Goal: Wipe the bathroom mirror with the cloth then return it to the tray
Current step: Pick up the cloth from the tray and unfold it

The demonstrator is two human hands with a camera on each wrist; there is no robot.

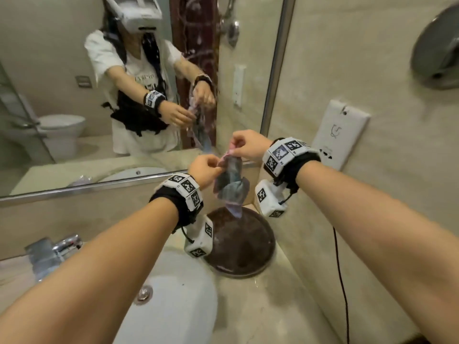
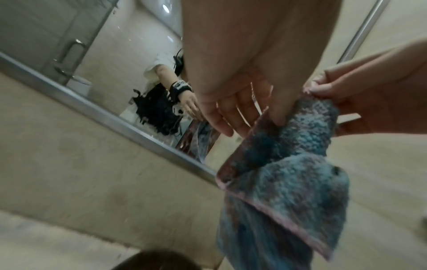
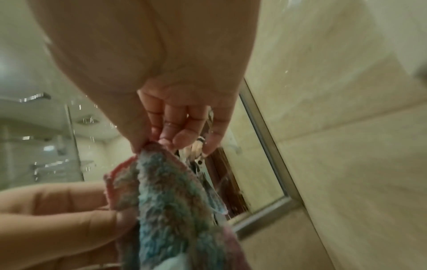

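Note:
A fluffy blue-and-pink cloth (image 1: pixel 229 184) hangs in the air above the round dark brown tray (image 1: pixel 246 247) on the counter. My left hand (image 1: pixel 206 167) pinches one top edge of the cloth (image 2: pixel 284 175), and my right hand (image 1: pixel 244 146) pinches the other top corner of the cloth (image 3: pixel 166 204) a little higher. The cloth's lower tip dangles just over the tray's far rim. The mirror (image 1: pixel 74 83) fills the wall ahead, and streaks and droplets show on its glass near the reflected hands.
A white basin (image 1: pixel 173 294) with a chrome tap (image 1: pixel 62 247) lies at the lower left. A white wall socket panel (image 1: pixel 340 132) and a black cable (image 1: pixel 344 281) are on the right wall. A round chrome fitting (image 1: pixel 439 45) hangs at the upper right.

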